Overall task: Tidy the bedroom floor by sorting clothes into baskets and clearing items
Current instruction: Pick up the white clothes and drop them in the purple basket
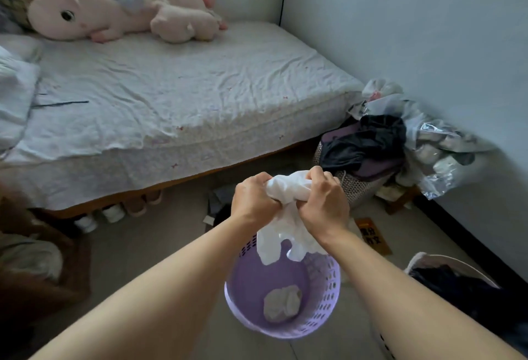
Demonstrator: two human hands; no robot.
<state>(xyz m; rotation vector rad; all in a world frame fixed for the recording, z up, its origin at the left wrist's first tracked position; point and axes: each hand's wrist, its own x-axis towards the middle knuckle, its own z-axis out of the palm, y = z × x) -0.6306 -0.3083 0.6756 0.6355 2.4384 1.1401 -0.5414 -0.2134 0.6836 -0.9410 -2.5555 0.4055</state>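
Both my hands grip a bunched white garment (288, 188) above a purple plastic basket (323, 314) on the floor. My left hand (254, 199) clutches its left side, and my right hand (325, 202) clutches its right side. The cloth's loose end (271, 245) hangs down over the basket's far rim. A crumpled grey-white item (281, 304) lies at the bottom of the basket. At the lower right stands a white basket (434, 261) with dark clothes (457, 288) in it.
A bed (171, 97) with a pink plush toy (114, 11) fills the upper left. A woven basket (354, 185) heaped with dark clothes (365, 142) and plastic bags (434, 145) sits by the right wall. Shoes (114, 211) line up under the bed. An orange card (371, 234) and dark scraps (220, 202) lie on the floor.
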